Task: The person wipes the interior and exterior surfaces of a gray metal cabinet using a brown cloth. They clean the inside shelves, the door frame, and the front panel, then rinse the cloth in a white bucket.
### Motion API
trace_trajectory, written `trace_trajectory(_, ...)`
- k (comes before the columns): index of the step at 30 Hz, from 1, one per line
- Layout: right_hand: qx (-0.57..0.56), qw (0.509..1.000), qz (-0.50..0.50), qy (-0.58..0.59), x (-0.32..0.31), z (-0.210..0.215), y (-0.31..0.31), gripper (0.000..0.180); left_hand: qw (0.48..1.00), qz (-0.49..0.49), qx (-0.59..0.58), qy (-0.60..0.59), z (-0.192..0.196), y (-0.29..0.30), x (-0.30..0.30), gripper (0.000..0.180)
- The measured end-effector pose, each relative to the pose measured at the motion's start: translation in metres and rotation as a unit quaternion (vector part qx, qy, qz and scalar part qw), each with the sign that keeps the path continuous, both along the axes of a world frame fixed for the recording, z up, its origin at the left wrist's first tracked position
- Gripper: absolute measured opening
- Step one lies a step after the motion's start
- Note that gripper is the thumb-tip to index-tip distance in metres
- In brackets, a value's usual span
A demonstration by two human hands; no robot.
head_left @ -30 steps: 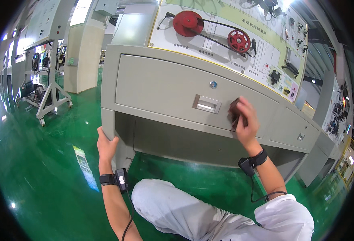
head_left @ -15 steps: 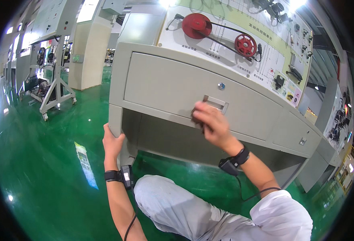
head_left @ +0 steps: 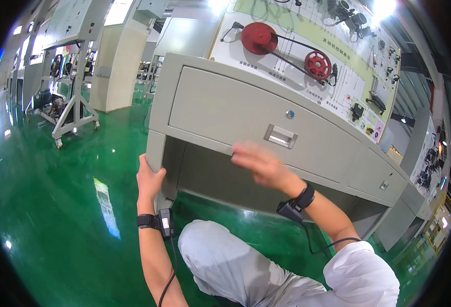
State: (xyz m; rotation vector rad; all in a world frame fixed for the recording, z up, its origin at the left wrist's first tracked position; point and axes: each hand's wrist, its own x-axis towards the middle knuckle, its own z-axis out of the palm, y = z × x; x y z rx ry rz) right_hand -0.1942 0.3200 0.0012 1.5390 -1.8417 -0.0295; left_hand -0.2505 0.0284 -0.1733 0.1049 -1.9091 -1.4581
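My left hand point(head_left: 151, 176) is wrapped round the front left leg point(head_left: 156, 148) of a grey metal workbench, thumb toward the knee space and the other fingers on the outer side. In front of the bench's wide drawer point(head_left: 225, 102), my right hand point(head_left: 266, 168) hovers near the lower edge, its fingers stretched out to the left and smeared by motion. I see nothing held in it. Just above that hand is the drawer's recessed metal handle point(head_left: 281, 136), with a round lock point(head_left: 290, 114) over it. The drawer is closed.
A display board point(head_left: 287, 66) with a red pulley point(head_left: 259, 38), a belt and a red toothed wheel point(head_left: 318, 64) rises from the bench top. A wheeled metal stand point(head_left: 74, 110) and a pillar point(head_left: 114, 66) are at far left. My bent knee point(head_left: 205, 245) is below the bench.
My right hand has come away from the drawer handle, down and slightly left, and its curled fingers have straightened. My left hand keeps its grip on the leg. The view has shifted slightly.
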Motion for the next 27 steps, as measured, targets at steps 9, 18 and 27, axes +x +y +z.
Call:
trace_trajectory(9,0.093,0.989,0.006,-0.113,-0.011,-0.044,-0.063,0.049,1.000,0.005,0.002,0.014,-0.011,-0.030,0.012,0.056)
trace_trajectory(18,-0.075,0.994,0.020,0.077,0.004,0.004,-0.090,0.051,1.000,-0.011,0.014,0.005,-0.022,-0.041,0.021,0.059)
trace_trajectory(27,0.156,0.982,0.018,-0.110,-0.004,-0.058,-0.108,0.048,1.000,-0.020,0.005,-0.008,-0.021,-0.040,0.035,0.061)
